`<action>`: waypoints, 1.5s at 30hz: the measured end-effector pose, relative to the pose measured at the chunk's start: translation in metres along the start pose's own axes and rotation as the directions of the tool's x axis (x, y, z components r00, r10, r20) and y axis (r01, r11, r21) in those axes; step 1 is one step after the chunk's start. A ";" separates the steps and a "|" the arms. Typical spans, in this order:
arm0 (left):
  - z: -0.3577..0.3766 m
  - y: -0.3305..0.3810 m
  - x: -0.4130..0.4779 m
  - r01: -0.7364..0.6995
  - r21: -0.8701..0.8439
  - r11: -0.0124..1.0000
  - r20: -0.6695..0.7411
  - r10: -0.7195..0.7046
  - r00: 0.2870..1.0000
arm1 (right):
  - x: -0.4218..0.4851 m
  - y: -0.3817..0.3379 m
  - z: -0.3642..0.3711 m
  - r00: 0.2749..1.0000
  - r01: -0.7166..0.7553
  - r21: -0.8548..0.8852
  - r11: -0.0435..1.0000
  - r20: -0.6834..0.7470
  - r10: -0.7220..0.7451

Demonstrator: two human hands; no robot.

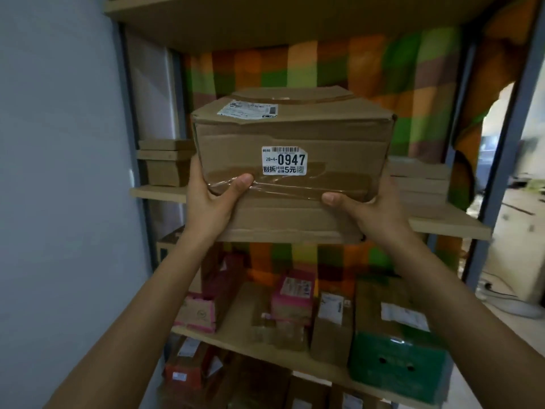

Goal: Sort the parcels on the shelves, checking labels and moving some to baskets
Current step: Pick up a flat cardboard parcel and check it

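Head camera view: you held a brown corrugated cardboard box (292,172) in the air just in front of the middle plywood shelf board (451,222). Your left hand (212,202) and right hand (365,211) each gripped a lower corner, thumbs pressed on the near face. The other fingers were hidden under and behind the box.

The likeliest mishap was a slip. Both thumbs sat on or beside the glossy band of clear packing tape (289,184), and support came only from the bottom corners. Had either grip loosened, the box would probably have dropped onto the parcels on the shelf below, among them the small pink carton (292,293) and the green printed carton (395,355). The top front edge already looked crumpled, so a hard squeeze might have buckled it further. A careless push inward could also have knocked the stack of flat cardboard boxes at left (165,163) or the similar stack at right (418,184).

The box's long axis ran left to right, roughly parallel with the shelf edge. Its broad side bearing the white barcode sticker numbered 0947 (284,160) faced you, right way up. The white shipping label (247,109) lay on the upward-facing top.
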State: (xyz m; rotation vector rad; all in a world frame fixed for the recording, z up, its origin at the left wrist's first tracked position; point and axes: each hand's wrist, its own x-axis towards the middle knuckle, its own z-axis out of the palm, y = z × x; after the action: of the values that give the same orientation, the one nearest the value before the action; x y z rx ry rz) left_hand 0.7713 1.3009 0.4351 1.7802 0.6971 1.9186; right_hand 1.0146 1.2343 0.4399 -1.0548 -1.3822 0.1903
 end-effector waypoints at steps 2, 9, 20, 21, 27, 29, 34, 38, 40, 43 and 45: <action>0.022 -0.021 0.030 0.008 -0.047 0.999 0.029 -0.007 1.000 | 0.026 0.010 -0.001 0.998 -0.009 -0.034 0.999 -0.063 0.007; 0.075 -0.093 0.102 0.085 -0.143 0.986 0.153 -0.063 0.986 | 0.086 0.054 0.003 0.983 -0.084 -0.104 0.991 -0.169 0.065; 0.125 -0.154 0.153 0.270 -0.227 0.936 0.286 -0.201 0.937 | 0.139 0.089 0.007 0.952 -0.258 -0.134 0.957 -0.206 0.228; 0.127 -0.161 0.154 0.289 -0.233 0.929 0.289 -0.218 0.932 | 0.140 0.094 0.009 0.947 -0.275 -0.143 0.951 -0.209 0.242; 0.134 -0.179 0.154 0.294 -0.232 0.927 0.289 -0.223 0.931 | 0.143 0.115 0.011 0.939 -0.294 -0.122 0.948 -0.224 0.263; 0.139 -0.187 0.153 0.288 -0.231 0.929 0.285 -0.219 0.933 | 0.143 0.123 0.011 0.939 -0.293 -0.102 0.951 -0.220 0.265; 0.147 -0.199 0.147 0.278 -0.248 0.928 0.300 -0.199 0.933 | 0.136 0.137 0.014 0.937 -0.319 -0.077 0.945 -0.175 0.303; 0.146 -0.196 0.146 0.301 -0.227 0.926 0.319 -0.221 0.922 | 0.134 0.136 0.016 0.927 -0.327 -0.059 0.943 -0.215 0.308; 0.141 -0.188 0.144 0.318 -0.189 0.929 0.349 -0.239 0.906 | 0.131 0.134 0.019 0.923 -0.320 -0.126 0.939 -0.265 0.279; 0.132 -0.173 0.140 0.394 -0.141 0.908 0.414 -0.308 0.857 | 0.121 0.125 0.027 0.911 -0.247 -0.245 0.938 -0.389 0.138; 0.122 -0.163 0.134 0.440 -0.114 0.891 0.445 -0.350 0.824 | 0.113 0.113 0.035 0.911 -0.155 -0.306 0.939 -0.413 0.016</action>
State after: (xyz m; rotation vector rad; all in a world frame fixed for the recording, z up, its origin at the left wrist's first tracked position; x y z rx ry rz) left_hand 0.8774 1.5204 0.4441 1.6669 0.6207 1.2334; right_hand 1.0642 1.3898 0.4346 -1.3514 -1.0062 -0.2010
